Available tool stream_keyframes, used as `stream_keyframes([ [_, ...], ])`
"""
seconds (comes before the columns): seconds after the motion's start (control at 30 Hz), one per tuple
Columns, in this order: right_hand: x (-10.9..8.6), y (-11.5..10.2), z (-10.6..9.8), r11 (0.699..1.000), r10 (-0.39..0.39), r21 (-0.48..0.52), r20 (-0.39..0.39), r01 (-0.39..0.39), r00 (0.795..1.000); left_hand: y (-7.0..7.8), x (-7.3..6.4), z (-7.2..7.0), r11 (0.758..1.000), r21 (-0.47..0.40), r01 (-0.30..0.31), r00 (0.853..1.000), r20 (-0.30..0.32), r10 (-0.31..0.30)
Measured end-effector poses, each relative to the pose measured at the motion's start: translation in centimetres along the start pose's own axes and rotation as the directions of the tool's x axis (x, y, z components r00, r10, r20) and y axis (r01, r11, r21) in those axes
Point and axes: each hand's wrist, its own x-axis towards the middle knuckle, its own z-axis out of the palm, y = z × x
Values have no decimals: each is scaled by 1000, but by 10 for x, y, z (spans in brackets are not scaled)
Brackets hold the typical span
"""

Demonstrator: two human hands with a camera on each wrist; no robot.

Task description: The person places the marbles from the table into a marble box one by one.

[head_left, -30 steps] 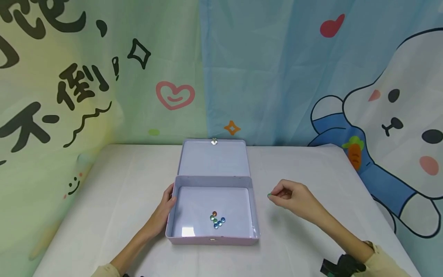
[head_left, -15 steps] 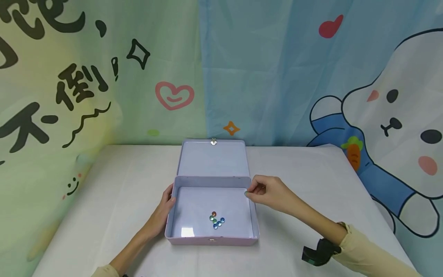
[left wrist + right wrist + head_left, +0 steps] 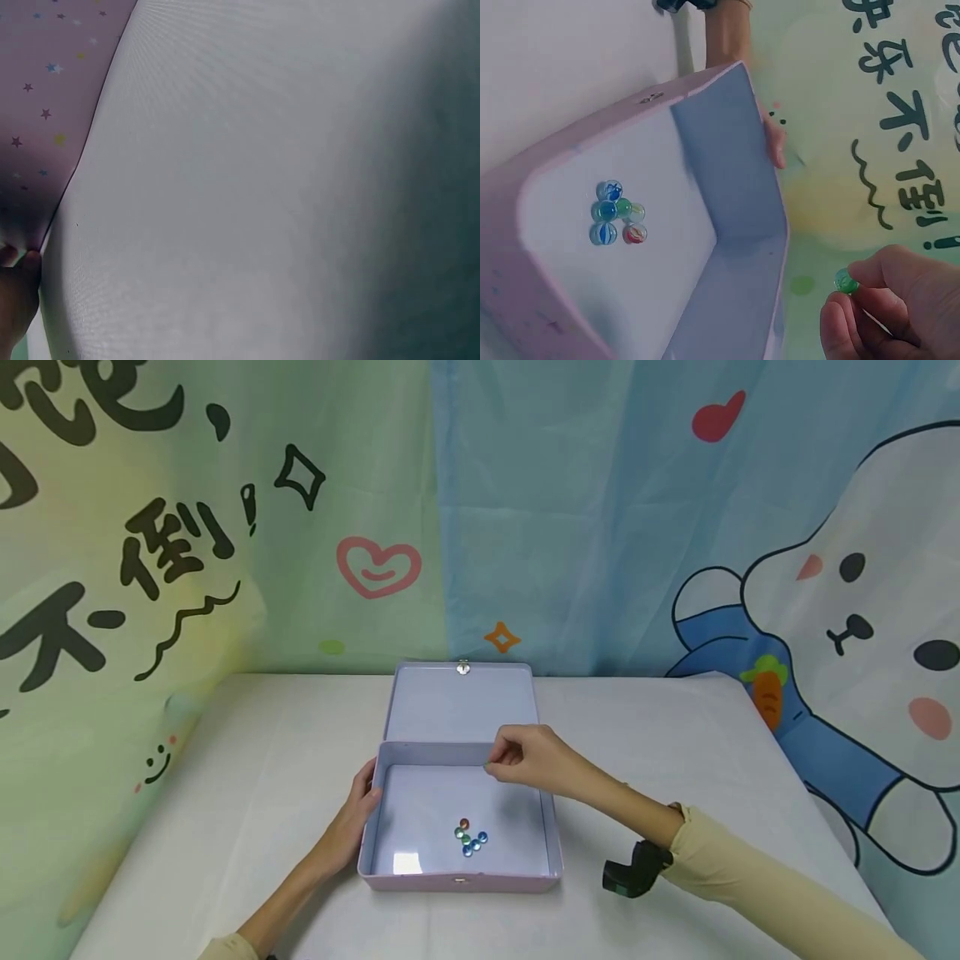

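Note:
An open tin box (image 3: pixel 420 882), pale lilac inside, stands on the white-covered table with its hinged lid (image 3: pixel 462 702) laid back. My left hand (image 3: pixel 352 818) grips its left wall, the thumb at the rim. Pink sides printed with small stars show in the left wrist view. My right hand (image 3: pixel 528 756) is over the back right part of the box. Between thumb and fingertips it pinches a green glass marble (image 3: pixel 846 281), best seen in the right wrist view. Several marbles, among them a red one (image 3: pixel 635 234) and a blue one (image 3: pixel 603 234), lie clustered on the box floor.
White cloth (image 3: pixel 300 735) covers the table around the box. A printed curtain (image 3: pixel 570 527) hangs behind the table's back edge. A black device (image 3: pixel 636 868) is strapped to my right wrist.
My right hand has moved left with the green marble, from beside the box to over it. The left hand, the box and the marbles inside stay where they were.

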Motion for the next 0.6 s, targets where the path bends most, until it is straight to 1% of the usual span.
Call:
stream_keyframes([
  [0.13, 15, 0, 7, 1000, -21, -15, 31, 22, 999, 0, 0, 0, 1000, 0, -9, 1000, -1, 9],
  [0.33, 34, 4, 20, 998, -60, -25, 81, 62, 995, -1, 0, 0, 1000, -1, -1, 1000, 2, 1],
  [0.47, 45, 2, 29, 997, -65, -43, 113, 71, 991, -1, 1, 0, 1000, -10, -2, 1000, 4, 2],
  [0.6, 56, 1, 41, 993, -73, -83, 152, 86, 986, -1, 1, 1, 1000, -7, 2, 1000, -1, -2],
])
